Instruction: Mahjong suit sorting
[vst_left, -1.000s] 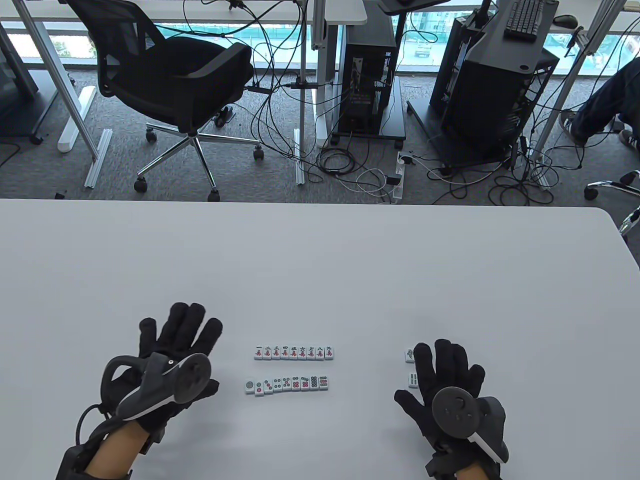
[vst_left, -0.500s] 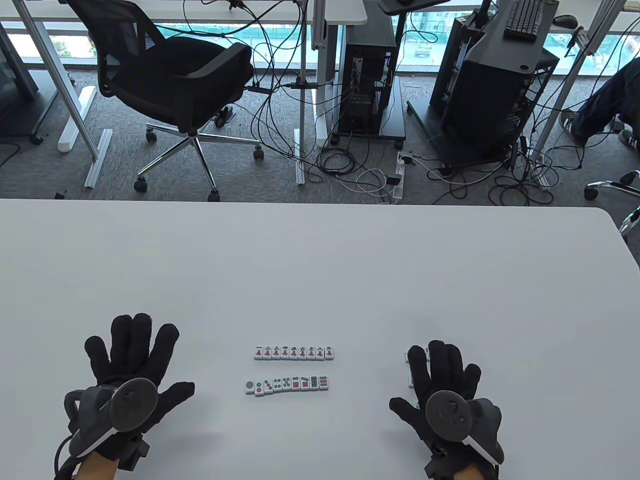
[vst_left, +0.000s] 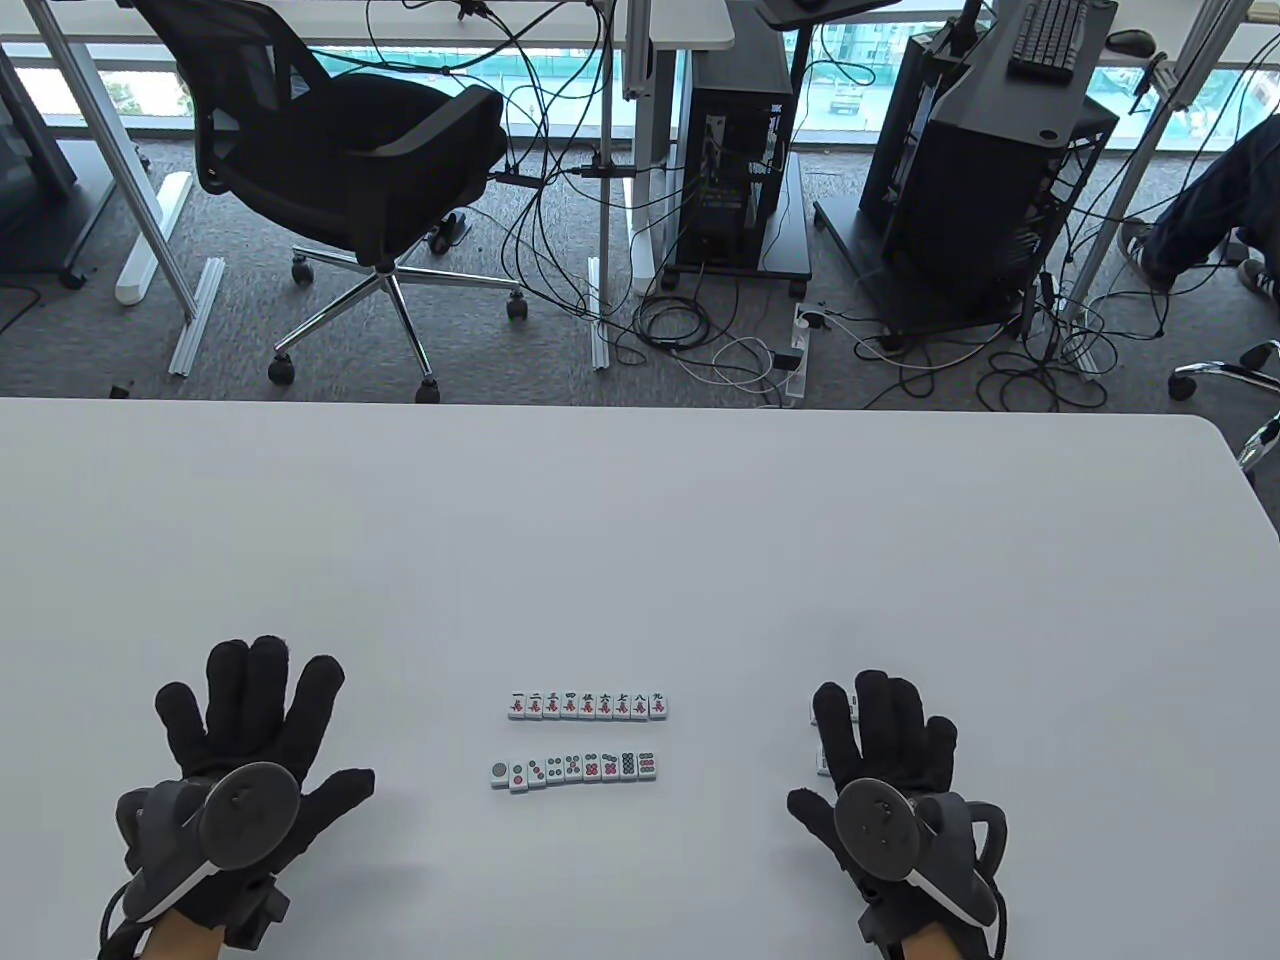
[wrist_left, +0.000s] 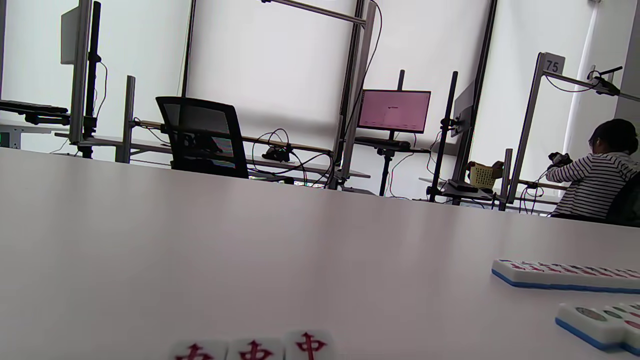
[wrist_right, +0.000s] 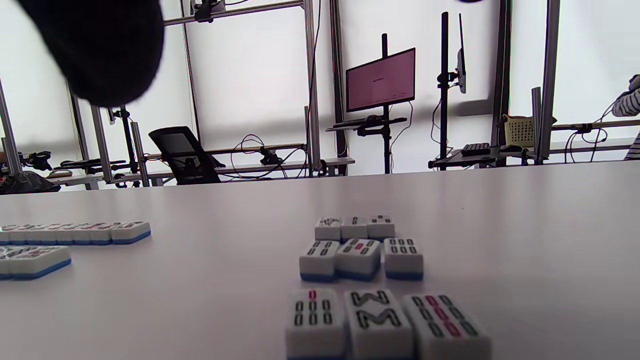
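**Black gloves flat on table, tiles laid out in groups**

Black-gloved left hand (vst_left: 255, 735) lies flat near the table's (vst_left: 640, 520) front-left edge, fingers straight and spread, holding nothing. Left wrist view shows three red-character tiles (wrist_left: 255, 347) face up just under that hand.

Centre: two tidy rows, well apart from both hands. Far row is the character-suit tiles (vst_left: 587, 705), nine side by side. Near row is the dot-suit tiles (vst_left: 573, 769), also touching edge to edge.

Right: right hand (vst_left: 885, 760) flat too, fingers straight and fanned, gripping nothing. It covers most of the bamboo-suit tiles (wrist_right: 362, 260); from above only slivers show beside the index finger. Right wrist view shows them face up in three short rows of three, middle row slightly uneven.

Trackers sit on the backs of both hands.
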